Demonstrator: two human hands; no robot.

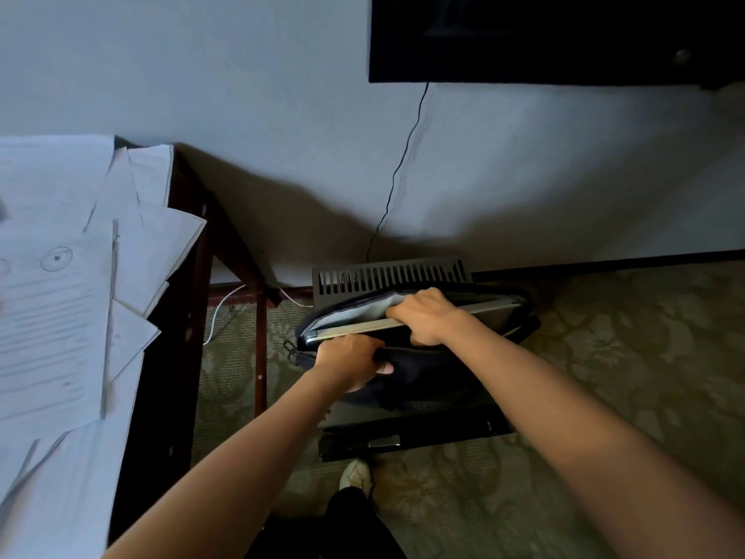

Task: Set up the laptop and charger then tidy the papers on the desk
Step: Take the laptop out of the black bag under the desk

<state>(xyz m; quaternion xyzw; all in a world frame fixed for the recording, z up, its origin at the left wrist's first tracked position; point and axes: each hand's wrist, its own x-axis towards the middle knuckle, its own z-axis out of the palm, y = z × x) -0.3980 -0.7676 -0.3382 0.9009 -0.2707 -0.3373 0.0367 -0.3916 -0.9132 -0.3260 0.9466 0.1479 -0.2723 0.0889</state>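
Note:
A dark laptop bag [427,381] stands open on the floor to the right of the desk. The silver edge of a laptop [354,329] sticks out of its top. My right hand [427,314] grips the laptop's upper edge near its middle. My left hand [350,363] grips the bag's near rim, thumb on the outside. Loose white papers [60,276] lie scattered and overlapping on the dark wooden desk [161,397] at the left, some hanging over its edge. No charger is in view.
A black slotted rack [387,276] stands behind the bag against the wall. A thin black cable [399,167] runs down from a dark screen [556,34]. A white cable [219,312] lies under the desk. Patterned carpet [625,357] spreads right; my shoe [354,474] is below.

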